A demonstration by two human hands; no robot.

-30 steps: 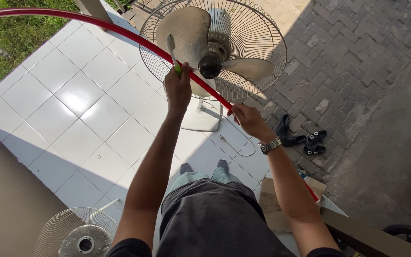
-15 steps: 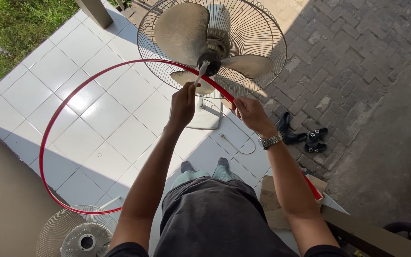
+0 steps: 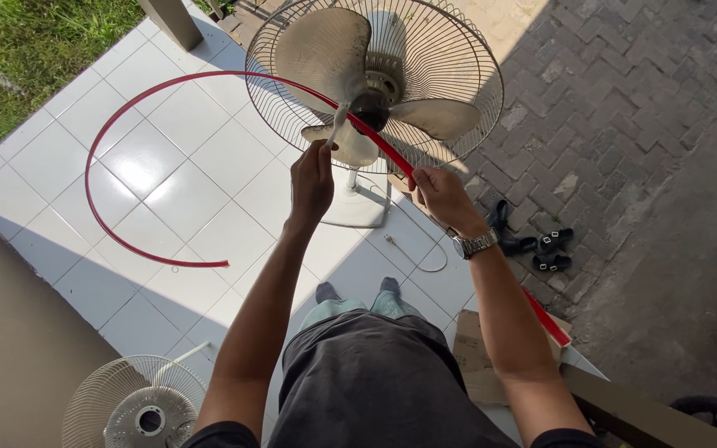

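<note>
Red plastic rim band (image 3: 118, 124), thin and springy, swept out in a wide open loop over the white glossy floor tiles (image 3: 51, 158), free end hanging just above them at the lower left. Pinched in front of the fan hub by the left hand (image 3: 312, 181), fingers closed on the strip together with a slim pale tool (image 3: 338, 126), perhaps a screwdriver, though too small to tell. Gripped again lower down by the right hand (image 3: 441, 197), clenched around the band, wristwatch (image 3: 475, 244) at the cuff; other end running past the forearm toward flattened cardboard (image 3: 479, 365). Held up at chest height, apparently to keep the loop off the ground and near the cage. Behind it, standing fan (image 3: 375, 83): dusty beige blades, wire rear grille, front open. Detached wire grille (image 3: 134, 406) lying flat at lower left. Black sandals (image 3: 533, 245) on grey paving bricks, grass beyond the tiles.
</note>
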